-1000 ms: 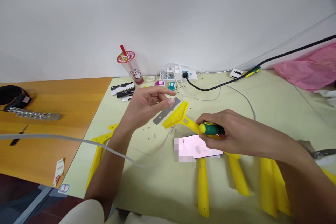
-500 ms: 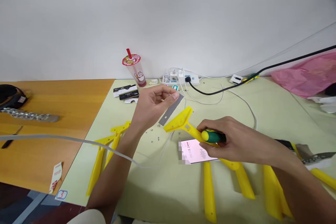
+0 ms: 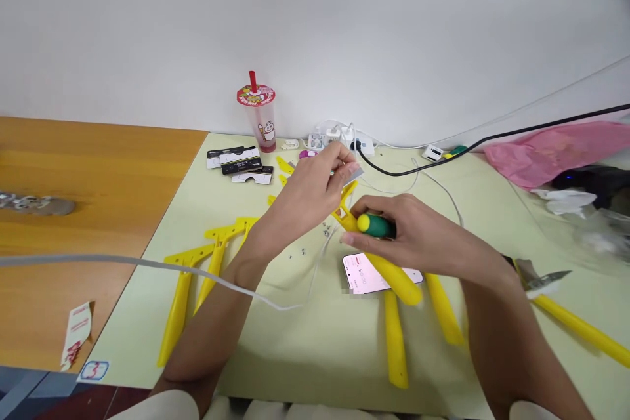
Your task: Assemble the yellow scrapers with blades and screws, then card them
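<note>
Only numbers are reading from here.
The phone (image 3: 364,275) is showing sideways digits, seemingly 00:03.7; a blue-bordered label (image 3: 94,370) at a corner of the worktop (image 3: 305,348) is bearing what looks like a 3. Lettering on the cup lid (image 3: 256,96), black card (image 3: 242,161) and paper slip (image 3: 77,329) is appearing too small to read.

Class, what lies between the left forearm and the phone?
In the head view, small metal pieces lie on the table, and a white cable crosses.

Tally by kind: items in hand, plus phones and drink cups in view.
Yellow handle, in right hand: 1
Green-and-yellow tool, same hand: 1
Grey blade, in left hand: 1
Phone: 1
Drink cup: 1
Total: 5
</note>
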Tool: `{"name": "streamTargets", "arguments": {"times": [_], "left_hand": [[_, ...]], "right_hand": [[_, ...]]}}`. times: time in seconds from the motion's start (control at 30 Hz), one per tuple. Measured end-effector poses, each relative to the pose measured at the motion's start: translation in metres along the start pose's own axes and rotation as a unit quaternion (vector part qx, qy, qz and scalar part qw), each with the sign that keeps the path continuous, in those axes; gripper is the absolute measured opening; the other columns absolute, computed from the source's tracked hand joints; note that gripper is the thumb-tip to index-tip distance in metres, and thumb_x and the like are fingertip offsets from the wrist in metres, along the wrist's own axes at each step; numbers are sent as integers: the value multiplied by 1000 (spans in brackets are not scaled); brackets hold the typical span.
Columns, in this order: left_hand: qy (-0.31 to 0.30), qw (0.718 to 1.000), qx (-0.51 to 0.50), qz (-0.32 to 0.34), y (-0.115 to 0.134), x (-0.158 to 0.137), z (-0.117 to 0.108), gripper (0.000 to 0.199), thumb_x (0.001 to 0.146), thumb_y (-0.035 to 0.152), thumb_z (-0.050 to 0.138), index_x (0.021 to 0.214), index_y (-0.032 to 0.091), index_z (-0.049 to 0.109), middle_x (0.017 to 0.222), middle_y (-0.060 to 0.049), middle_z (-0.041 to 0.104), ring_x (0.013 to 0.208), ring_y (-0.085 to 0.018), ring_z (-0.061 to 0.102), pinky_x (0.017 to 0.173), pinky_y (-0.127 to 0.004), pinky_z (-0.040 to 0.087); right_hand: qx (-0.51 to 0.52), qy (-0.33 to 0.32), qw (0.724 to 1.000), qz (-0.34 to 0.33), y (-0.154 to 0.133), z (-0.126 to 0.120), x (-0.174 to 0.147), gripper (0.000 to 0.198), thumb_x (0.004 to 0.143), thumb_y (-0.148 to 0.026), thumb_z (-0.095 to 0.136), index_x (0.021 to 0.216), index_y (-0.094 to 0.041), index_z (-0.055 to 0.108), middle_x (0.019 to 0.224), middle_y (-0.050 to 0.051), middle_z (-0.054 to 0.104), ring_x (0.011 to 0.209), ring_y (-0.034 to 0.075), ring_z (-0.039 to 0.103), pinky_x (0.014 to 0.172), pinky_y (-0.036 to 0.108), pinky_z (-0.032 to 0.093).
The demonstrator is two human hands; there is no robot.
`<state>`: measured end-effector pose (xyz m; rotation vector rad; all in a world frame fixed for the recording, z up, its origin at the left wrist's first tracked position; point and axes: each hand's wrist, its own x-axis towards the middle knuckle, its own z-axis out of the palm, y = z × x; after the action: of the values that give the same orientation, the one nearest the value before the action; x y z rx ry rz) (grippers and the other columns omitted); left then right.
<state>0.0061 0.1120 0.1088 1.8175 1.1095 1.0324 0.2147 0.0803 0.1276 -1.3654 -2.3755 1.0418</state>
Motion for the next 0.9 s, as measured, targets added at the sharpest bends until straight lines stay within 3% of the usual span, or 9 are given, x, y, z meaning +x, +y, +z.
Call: {"name": "streamTargets", "arguments": {"times": [0.2, 0.5, 0.77, 0.9], "left_hand": [[48, 998, -19, 21, -2, 2, -13, 19, 106, 41, 70, 100, 23, 69, 97, -3, 74, 87, -19, 68, 74, -30, 52], [45, 999, -23, 3, -9, 4, -14, 33, 102, 52, 77, 90, 21, 71, 89, -4, 74, 82, -18, 68, 70, -31, 52], [71, 997, -13, -18, -15, 8, -7, 47, 94, 65, 82, 83, 21, 69, 77, -3, 69, 71, -16, 62, 59, -30, 46], [85, 996, 9, -11, -16, 7, -10, 48, 92, 67, 82, 81, 22, 67, 70, -1, 65, 65, -15, 58, 58, -30, 43]], "right_hand": [[112, 68, 991, -15, -4, 7, 34, 58, 95, -77, 72, 81, -21, 71, 64, -2, 58, 57, 12, 44, 53, 29, 33], [190, 207, 960, -3, 9, 13, 34, 55, 95, -71, 76, 73, -21, 69, 64, -2, 57, 60, 13, 46, 57, 30, 35], [225, 184, 957, -5, 13, 20, 38, 54, 94, -65, 80, 68, -20, 68, 63, -1, 62, 59, 13, 49, 56, 29, 38], [285, 168, 944, 5, 11, 27, 40, 49, 91, -67, 82, 77, -21, 74, 75, 3, 75, 65, 17, 65, 58, 30, 48]]}}
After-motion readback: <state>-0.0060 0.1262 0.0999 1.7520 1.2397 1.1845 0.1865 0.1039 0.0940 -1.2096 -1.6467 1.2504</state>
